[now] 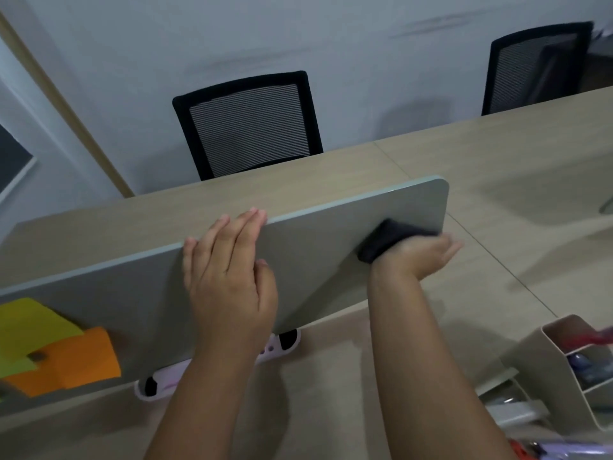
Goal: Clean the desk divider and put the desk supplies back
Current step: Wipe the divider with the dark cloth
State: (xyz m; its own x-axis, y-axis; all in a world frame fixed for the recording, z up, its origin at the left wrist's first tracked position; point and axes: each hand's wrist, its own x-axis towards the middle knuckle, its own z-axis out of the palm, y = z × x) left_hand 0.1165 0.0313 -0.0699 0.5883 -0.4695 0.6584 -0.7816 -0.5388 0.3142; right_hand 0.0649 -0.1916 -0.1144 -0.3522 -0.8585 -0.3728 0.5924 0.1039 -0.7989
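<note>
Divider (315, 260) upright, long axis L–R along desk (497, 167)

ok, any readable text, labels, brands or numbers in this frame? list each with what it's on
None readable.
Yellow and orange sticky notes on the desk divider: no writing shows.
Desk organizer contents: blurred.
Black cloth under the right hand: no label shows.

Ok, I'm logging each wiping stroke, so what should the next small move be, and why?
Probably slide the dark cloth leftward along the divider. The right hand presses it near the panel's right end, so the stretch toward the left hand, which rests flat on the panel near its top edge, likely remains to be wiped. The sticky notes sit further left.
</note>
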